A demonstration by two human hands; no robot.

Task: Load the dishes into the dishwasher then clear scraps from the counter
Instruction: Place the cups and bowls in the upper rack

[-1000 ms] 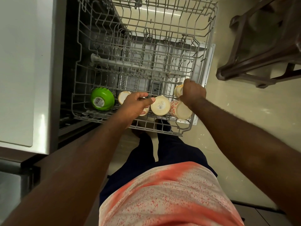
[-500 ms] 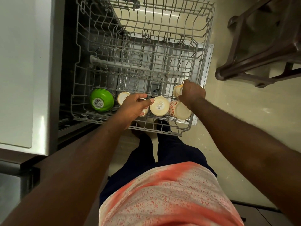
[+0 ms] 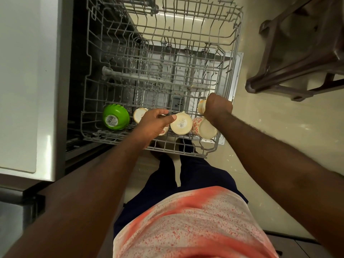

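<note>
Presently, the right hand is clamped round a small cup at the near right corner of the rack. The left hand curls over a neighbouring cup. Likely ceramic: light, rigid, breakable; hold by the walls.

We're clearly in somebody's home kitchen here: grey wire dishwasher rack pulled out, cream cups and a green plastic bowl upside down in it, brushed steel appliance panel alongside, glossy cream tile floor, brown plastic chair.
</note>
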